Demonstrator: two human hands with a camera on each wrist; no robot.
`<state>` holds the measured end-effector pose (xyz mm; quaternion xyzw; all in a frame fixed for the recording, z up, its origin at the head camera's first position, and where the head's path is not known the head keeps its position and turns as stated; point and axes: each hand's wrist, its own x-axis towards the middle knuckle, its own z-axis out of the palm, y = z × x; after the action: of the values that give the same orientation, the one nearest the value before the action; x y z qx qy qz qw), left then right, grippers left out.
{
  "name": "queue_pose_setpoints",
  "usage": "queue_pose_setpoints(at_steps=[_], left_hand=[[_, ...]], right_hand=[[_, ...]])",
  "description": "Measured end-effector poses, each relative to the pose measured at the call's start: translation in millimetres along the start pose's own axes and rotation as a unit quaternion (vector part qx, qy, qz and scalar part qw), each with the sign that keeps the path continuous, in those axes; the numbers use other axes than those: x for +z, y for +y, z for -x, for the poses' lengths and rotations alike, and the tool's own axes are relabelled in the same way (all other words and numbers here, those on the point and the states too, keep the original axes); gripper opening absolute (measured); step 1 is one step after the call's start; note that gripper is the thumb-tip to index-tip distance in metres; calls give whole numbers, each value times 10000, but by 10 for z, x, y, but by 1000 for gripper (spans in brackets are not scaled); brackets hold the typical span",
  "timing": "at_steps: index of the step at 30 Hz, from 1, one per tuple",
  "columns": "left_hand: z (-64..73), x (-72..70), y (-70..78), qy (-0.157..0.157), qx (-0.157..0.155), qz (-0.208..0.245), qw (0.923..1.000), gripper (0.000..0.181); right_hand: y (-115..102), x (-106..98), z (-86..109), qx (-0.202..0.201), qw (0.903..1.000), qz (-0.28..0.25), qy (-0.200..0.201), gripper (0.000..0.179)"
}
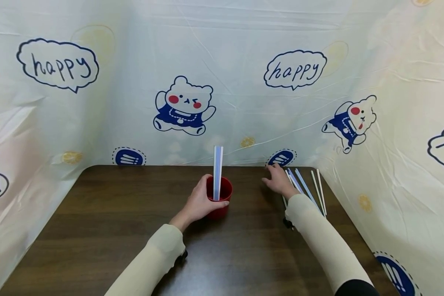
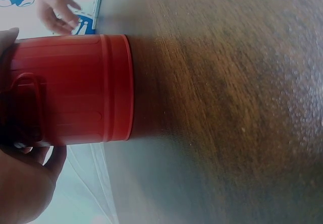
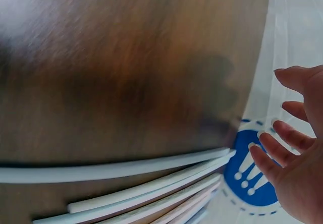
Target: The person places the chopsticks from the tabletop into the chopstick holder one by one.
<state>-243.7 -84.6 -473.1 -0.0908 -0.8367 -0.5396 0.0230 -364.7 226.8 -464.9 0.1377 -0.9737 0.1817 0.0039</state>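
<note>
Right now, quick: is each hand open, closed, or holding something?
Left hand: holding the red cup.
Right hand: open, holding nothing, near the sticks.

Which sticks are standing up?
The blue and white sticks in the red cup that the left hand grips; the other sticks lie on the table.

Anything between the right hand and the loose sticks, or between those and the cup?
Nothing visible blocks either. Right hand is open by the loose sticks; apart from it, only table shows between them and the cup. Upright sticks take up part of the cup's mouth.
</note>
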Motion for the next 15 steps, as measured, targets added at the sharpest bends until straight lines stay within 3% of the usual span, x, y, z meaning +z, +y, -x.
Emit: queue_pose_setpoints(at_steps=[9,15], left_hand=[[-9,-4,-7,-22,20,8,10000,85],[1,-9,0,-18,39,10,10000,86]], right_hand=[[193,46,33,372,9988,1,-334,52],[271,127,55,241,9994,47,-249,52]])
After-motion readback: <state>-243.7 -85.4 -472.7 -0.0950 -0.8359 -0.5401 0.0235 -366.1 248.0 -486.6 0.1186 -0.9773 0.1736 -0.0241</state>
